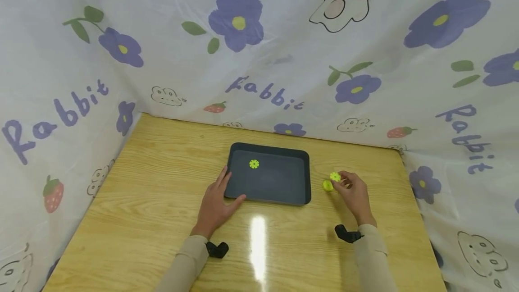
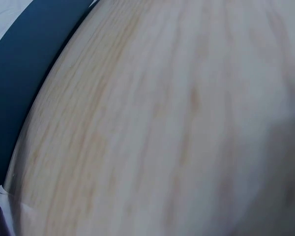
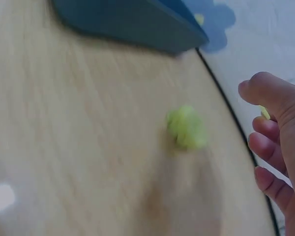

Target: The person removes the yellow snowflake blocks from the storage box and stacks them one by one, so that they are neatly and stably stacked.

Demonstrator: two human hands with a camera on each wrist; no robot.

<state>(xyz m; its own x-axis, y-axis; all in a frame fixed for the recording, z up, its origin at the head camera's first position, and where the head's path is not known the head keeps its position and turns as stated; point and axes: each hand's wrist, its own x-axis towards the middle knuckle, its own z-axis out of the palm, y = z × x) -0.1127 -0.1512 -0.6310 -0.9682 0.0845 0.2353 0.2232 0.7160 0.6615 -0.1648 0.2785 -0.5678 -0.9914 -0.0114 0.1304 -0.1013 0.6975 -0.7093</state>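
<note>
A dark grey rectangular tray (image 1: 279, 175) lies on the wooden table. Inside it, toward the left, rests a yellow-green notched disc (image 1: 254, 164). My left hand (image 1: 216, 206) touches the tray's left front corner with fingers extended. To the right of the tray, my right hand (image 1: 356, 193) pinches a similar notched disc (image 1: 335, 176) between thumb and fingers, above the table. Just below and left of that disc sits a yellow-green piece (image 1: 327, 185) on the table; in the right wrist view this piece (image 3: 187, 127) looks blurred. The left wrist view shows only the tray's side (image 2: 19, 73) and tabletop.
The wooden table (image 1: 162, 184) meets a white cloth (image 1: 275, 66) printed with flowers and rabbits at its back and sides. A black wrist camera (image 1: 217, 250) is on the left wrist and another black camera (image 1: 347, 234) on the right.
</note>
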